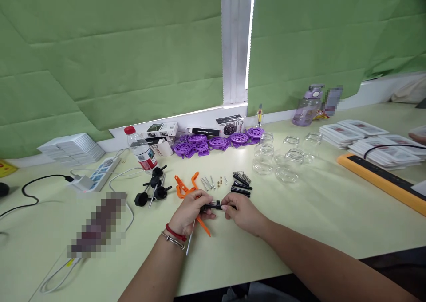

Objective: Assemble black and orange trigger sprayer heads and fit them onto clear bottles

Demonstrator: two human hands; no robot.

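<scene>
My left hand (193, 211) is closed around a black plastic part; a thin metal tube (191, 240) sticks out below that hand. With thumb and fingers, my right hand (242, 212) pinches the other end of the same black part (217, 205), between the two hands. Orange plastic pieces (186, 189) lie just beyond my left hand, and an orange tip (203, 227) shows beneath it. Farther off are several metal pins (208, 183), small brass-coloured bits (219, 182), springs (244, 176) and black tubes (240, 190). Black caps with metal tubes (155, 189) lie to the left.
Clear jars (286, 169) stand right of centre, with purple plastic holders (218, 143) and boxes (159, 133) behind. A red-capped bottle (141, 149) and power strip (101, 175) are left. At right are white packs (382, 149), an orange power strip (376, 178) and another person's fingers (417, 138).
</scene>
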